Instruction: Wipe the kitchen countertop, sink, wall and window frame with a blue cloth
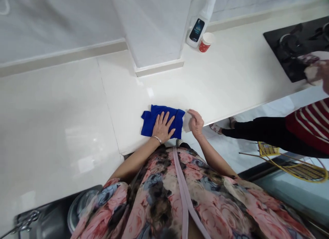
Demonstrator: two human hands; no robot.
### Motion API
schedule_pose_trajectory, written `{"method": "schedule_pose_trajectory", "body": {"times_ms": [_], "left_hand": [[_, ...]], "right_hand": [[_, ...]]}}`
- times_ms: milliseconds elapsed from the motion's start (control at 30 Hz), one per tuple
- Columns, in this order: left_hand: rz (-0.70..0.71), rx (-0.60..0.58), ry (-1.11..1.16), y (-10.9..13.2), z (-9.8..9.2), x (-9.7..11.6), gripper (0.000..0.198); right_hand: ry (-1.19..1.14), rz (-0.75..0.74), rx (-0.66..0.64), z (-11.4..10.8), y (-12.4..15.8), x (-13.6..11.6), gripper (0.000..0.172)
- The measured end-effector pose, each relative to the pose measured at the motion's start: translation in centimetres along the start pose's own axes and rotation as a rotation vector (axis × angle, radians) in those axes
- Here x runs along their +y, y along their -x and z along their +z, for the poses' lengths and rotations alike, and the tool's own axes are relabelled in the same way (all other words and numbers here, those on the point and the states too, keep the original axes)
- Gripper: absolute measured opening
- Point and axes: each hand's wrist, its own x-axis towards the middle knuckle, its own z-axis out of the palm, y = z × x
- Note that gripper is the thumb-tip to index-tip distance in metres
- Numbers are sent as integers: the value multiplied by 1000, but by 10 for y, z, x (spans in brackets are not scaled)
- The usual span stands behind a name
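A blue cloth (178, 121) lies spread on the white countertop (133, 95), some of its edges folded over. My left hand (162, 127), with a bracelet at the wrist, presses flat on the cloth with its fingers spread. Just right of the cloth, at the counter's front edge, is my right hand (196, 122). Its fingers are loosely bent, the index finger reaches out, and nothing shows in it.
A wall pillar (154, 37) juts onto the counter. Beside it stand a white bottle (197, 30) and a red-and-white paper cup (205, 42). At right, another person's hand with a cloth is by a black stove (290, 43). A sink (51, 215) is at lower left, a yellow chair (305, 172) lower right.
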Motion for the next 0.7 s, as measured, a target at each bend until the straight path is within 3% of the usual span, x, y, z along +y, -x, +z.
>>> {"method": "schedule_pose_trajectory", "body": {"times_ms": [167, 300, 400, 500, 700], "left_hand": [[-101, -12, -43, 22, 5, 13, 69], [-138, -86, -48, 13, 0, 11, 68], [-104, -137, -27, 3, -7, 5, 68], [-72, -168, -5, -9, -11, 3, 72], [9, -175, 15, -45, 0, 19, 75]], "right_hand": [[-491, 458, 355, -49, 13, 6, 29], [-619, 779, 515, -106, 40, 27, 18], [-633, 991, 540, -136, 64, 39, 19], [-647, 1110, 516, -144, 82, 41, 22], [-702, 1088, 372, -138, 82, 36, 25]]}}
